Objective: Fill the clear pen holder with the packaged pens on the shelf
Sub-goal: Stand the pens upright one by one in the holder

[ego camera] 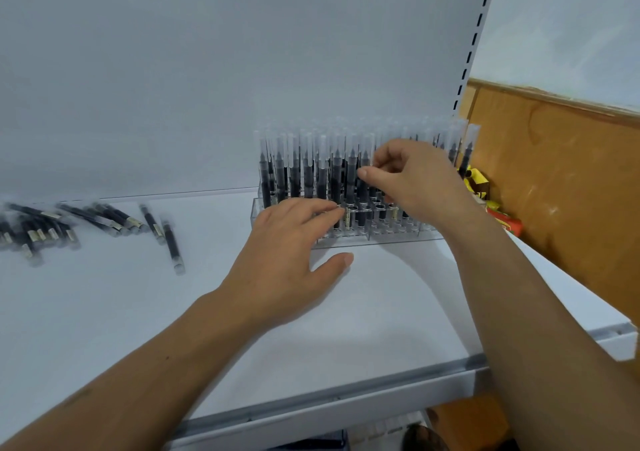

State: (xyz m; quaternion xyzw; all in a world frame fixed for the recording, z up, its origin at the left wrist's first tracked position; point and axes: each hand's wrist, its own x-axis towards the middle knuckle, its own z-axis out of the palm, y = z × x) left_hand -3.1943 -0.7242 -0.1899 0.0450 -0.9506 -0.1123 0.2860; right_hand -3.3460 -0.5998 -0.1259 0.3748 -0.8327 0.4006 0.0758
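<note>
A clear pen holder [398, 234] stands on the white shelf at the right, packed with several upright black pens in clear sleeves [294, 170]. My right hand [412, 180] hovers over the holder's middle, thumb and fingers pinched on the top of one upright pen [364, 173]. My left hand [294, 256] rests at the holder's front left, fingers spread, fingertips touching the base of a pen at the front row. A loose pile of packaged pens [69, 225] lies on the shelf at the far left.
The white shelf [242, 312] has a metal front edge [346, 395]. A slotted upright [474, 45] stands behind the holder. Yellow and red packets [491, 204] lie to the right against a wooden board [571, 180].
</note>
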